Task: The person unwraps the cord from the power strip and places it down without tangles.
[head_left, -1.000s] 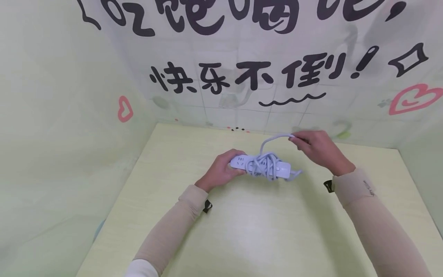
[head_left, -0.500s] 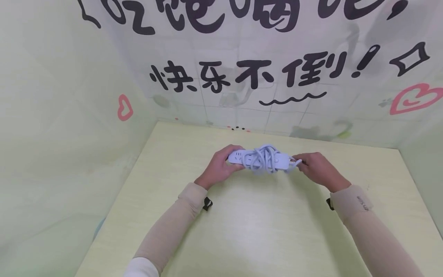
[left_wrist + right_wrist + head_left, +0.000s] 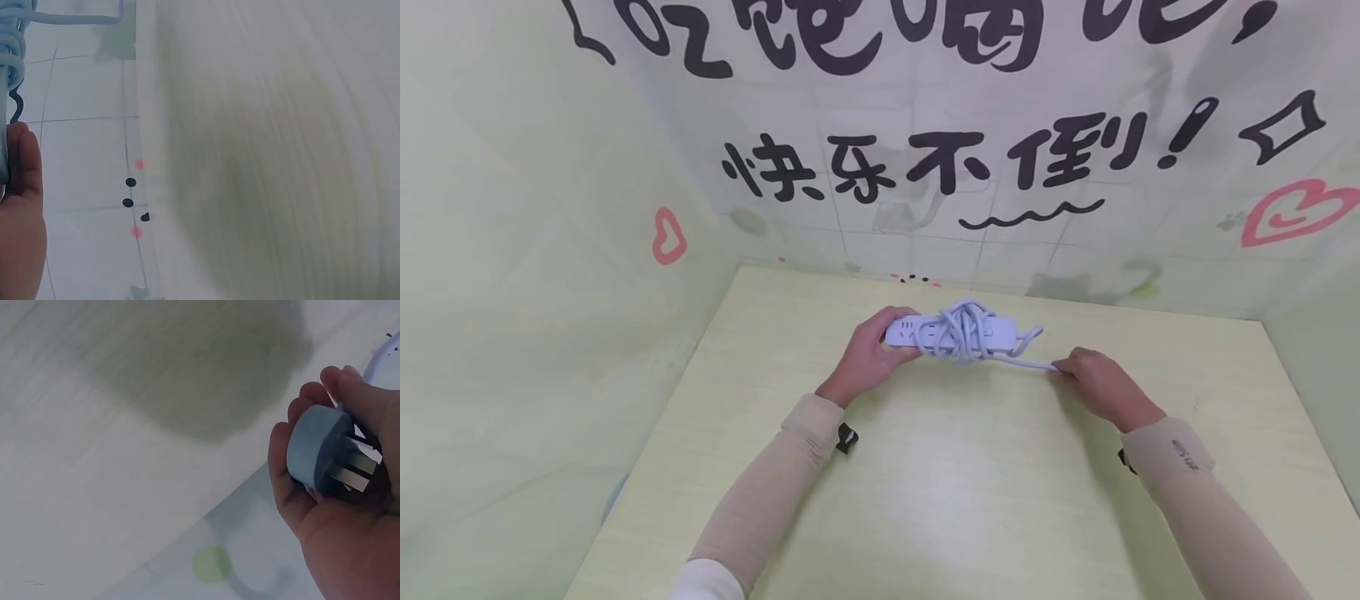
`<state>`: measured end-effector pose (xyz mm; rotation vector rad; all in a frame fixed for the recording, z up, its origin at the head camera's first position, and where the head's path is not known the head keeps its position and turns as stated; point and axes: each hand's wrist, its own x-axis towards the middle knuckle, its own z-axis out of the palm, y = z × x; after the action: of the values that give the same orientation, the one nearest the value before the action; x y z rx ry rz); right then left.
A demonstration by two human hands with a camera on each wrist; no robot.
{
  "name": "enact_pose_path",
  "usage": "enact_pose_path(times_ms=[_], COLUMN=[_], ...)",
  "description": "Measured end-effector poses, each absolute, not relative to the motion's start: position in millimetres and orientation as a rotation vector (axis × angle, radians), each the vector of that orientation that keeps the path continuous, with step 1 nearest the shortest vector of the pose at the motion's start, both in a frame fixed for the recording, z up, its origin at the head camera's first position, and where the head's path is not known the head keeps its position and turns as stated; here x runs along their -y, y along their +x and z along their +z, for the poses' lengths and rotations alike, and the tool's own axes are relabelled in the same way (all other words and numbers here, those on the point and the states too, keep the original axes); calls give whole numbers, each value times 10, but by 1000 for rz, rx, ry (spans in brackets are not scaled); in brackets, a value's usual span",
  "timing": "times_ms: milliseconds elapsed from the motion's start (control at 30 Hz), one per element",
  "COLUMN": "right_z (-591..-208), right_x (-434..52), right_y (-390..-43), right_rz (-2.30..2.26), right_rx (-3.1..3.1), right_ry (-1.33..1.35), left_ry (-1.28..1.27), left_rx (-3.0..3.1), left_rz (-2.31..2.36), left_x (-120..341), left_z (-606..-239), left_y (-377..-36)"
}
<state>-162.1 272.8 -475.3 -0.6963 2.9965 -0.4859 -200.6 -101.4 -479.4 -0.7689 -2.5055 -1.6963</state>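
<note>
A white power strip (image 3: 1000, 333) is held above the table, its cord (image 3: 964, 329) wound in a tangle around the middle. My left hand (image 3: 871, 354) grips the strip's left end; in the left wrist view only part of that hand (image 3: 22, 187) shows at the edge, beside the coiled cord (image 3: 11, 53). To the right, my right hand (image 3: 1101, 383) holds the free length of cord, stretched out from the strip's underside. The right wrist view shows the plug (image 3: 319, 450) with its metal prongs inside that hand's curled fingers, cord leading away past the thumb.
Both hands work over a pale wood-grain table (image 3: 925, 500). Behind it stands a back wall (image 3: 880, 242) with black lettering and pink hearts, and a pale curtain-like side wall (image 3: 550, 292) runs along the left. Dark straps (image 3: 847, 438) show at the cuffs.
My right hand came down from above the strip, passed its right end, and now pulls the cord out low to the right. The strip shifted slightly left and up in my left hand.
</note>
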Motion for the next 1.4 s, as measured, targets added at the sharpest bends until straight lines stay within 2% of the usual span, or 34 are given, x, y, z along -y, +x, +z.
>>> enact_pose_path(times_ms=[433,733,1033,1167,1400], right_z=[-5078,-5106,-5035,-5040,-5047], right_x=[-2714,-2636,-2540,-2429,-2121], right_y=[-1551,-1466,-1448,-1455,-1451], right_rz=[-253,-79,-122,-209,-624], right_rx=[-3282,-3356,-3284,-3296,-3347], right_ry=[-550,-456,-420,-507,-914], left_ry=[-809,-809,-818,-808,-778], left_rx=[2496,2503,2508,2509,2501], left_rz=[-1644,-1615,-1595,-1584,-1594], left_x=[954,949,922,909,879], left_z=[-4786,-4808,-4801,-4795,-4806], left_y=[-1988,-2007,-1997,-1995,-2007])
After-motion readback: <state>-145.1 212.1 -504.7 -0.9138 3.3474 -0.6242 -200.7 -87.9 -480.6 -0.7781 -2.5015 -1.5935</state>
